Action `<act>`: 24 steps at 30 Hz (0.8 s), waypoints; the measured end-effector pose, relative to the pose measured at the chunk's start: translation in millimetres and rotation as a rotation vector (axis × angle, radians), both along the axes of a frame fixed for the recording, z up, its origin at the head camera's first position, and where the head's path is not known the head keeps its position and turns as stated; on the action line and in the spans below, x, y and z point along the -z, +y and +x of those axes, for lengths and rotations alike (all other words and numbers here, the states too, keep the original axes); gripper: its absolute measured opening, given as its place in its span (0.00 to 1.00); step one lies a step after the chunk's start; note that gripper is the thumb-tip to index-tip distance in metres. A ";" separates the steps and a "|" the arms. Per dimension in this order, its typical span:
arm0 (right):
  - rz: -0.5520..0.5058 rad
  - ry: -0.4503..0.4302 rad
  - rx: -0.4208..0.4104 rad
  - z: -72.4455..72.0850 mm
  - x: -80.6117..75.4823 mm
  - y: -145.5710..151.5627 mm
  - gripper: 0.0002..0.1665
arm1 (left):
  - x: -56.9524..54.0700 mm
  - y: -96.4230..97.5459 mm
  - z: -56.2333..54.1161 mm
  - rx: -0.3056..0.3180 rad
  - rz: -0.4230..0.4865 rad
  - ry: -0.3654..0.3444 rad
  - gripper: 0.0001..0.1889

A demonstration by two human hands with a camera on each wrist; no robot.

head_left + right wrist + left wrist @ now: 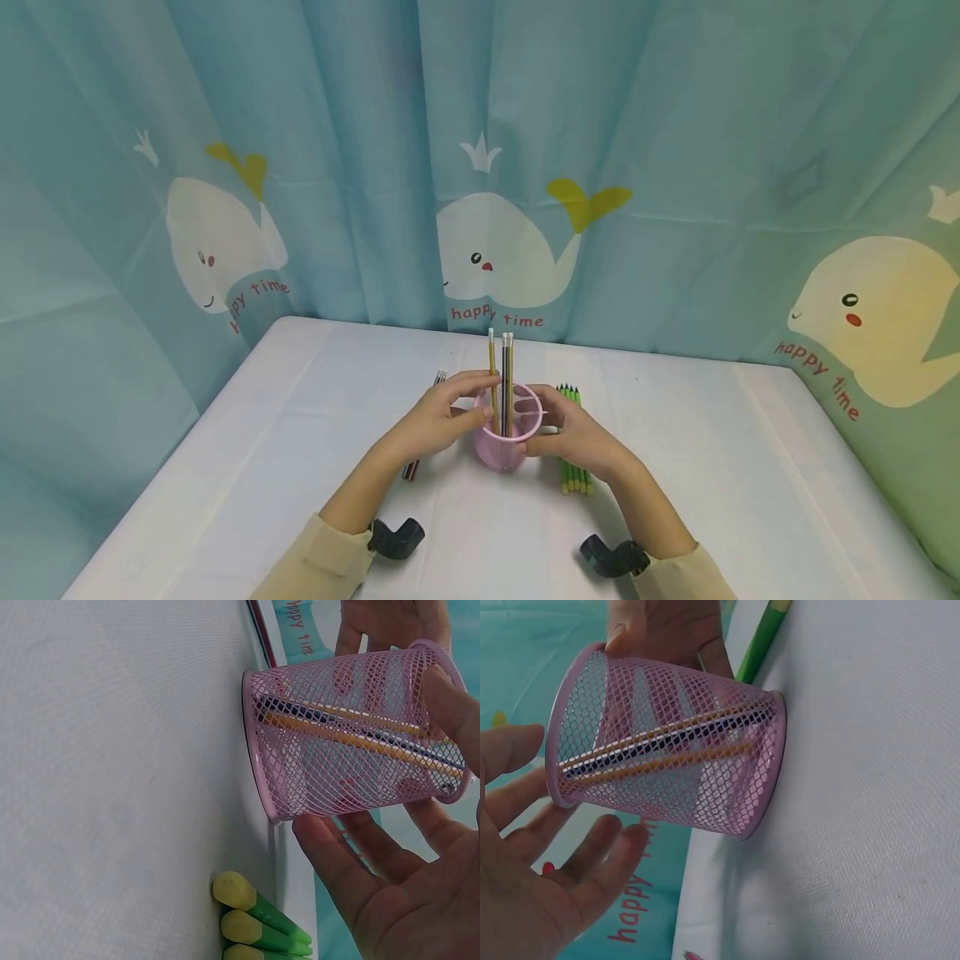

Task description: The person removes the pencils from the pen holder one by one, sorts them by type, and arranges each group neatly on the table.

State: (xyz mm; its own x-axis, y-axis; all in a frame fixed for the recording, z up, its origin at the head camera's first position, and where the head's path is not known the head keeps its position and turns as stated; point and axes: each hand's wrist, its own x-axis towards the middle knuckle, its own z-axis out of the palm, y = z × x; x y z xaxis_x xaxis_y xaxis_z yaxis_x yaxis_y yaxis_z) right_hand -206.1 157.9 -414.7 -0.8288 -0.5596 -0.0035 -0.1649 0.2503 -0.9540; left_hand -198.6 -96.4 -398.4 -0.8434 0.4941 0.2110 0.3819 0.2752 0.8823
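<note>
A pink mesh pencil cup (498,455) stands upright on the white table, holding a few pencils (507,367), yellow and dark striped, with white ends up. My right hand (574,437) grips the cup from the right, thumb near the rim and fingers around the far side. On the left, my left hand (442,420) is spread loosely at the rim beside the pencils. In the left wrist view its fingers (592,889) look relaxed and hold no pencil. Through the mesh of the cup (337,787), the pencils lean at a slant.
Several green pencils (576,478) lie side by side to the right of the cup, partly under my right hand. Left of it, dark striped pencils (410,472) lie partly behind my left hand. A blue whale-print curtain (375,208) hangs behind the table (285,467).
</note>
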 end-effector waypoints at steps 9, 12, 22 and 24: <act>-0.001 -0.006 0.012 -0.5 1.6 -0.3 0.44 | -3.2 -1.9 -0.4 -0.070 0.043 0.011 0.22; -0.006 -0.002 0.000 -0.7 2.2 0.4 0.43 | -6.0 -2.1 0.0 -0.093 0.055 0.002 0.22; -0.003 0.003 0.000 -1.3 0.2 1.0 0.44 | -12.7 -6.6 -2.1 -0.130 0.101 0.030 0.21; -0.010 0.005 -0.005 -0.8 0.8 0.7 0.43 | -14.0 -8.0 -2.0 -0.137 0.099 0.028 0.22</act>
State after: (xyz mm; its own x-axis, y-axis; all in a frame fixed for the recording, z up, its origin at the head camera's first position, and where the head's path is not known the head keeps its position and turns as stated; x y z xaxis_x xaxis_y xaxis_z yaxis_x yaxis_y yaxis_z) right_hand -207.0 158.6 -415.5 -0.8260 -0.5637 0.0061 -0.1706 0.2397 -0.9558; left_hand -200.5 -104.4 -384.4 -0.8947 0.3504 0.2769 0.3712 0.2388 0.8973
